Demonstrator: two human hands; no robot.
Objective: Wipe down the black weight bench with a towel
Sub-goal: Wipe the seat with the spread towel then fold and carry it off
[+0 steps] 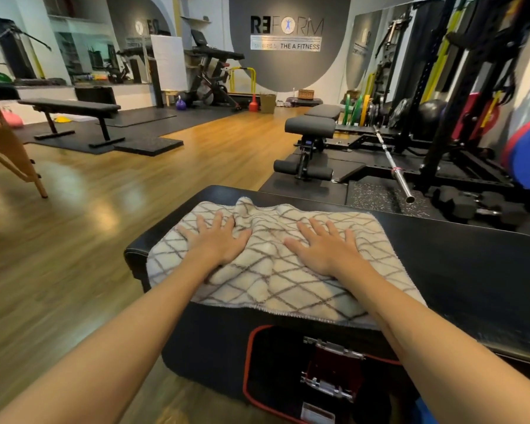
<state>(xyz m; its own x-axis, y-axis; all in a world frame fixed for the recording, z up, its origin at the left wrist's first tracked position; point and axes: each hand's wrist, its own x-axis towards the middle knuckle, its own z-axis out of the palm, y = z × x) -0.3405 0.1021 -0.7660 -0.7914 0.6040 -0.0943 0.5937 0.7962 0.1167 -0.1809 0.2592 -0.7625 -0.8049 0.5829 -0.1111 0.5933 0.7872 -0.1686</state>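
Left hand [216, 240] and right hand [323, 246] flat, fingers spread, pressing towel [276, 280] onto counter [459, 258], mid-wipe; next, likely a firm sweep toward three o'clock.

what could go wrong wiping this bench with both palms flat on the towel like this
1. Both the left hand and the right hand press flat rather than gripping, so the towel may bunch up; it is already rumpled between them.
2. The towel sits at the left end of the black weight bench and overhangs the near edge, so it could slide off.
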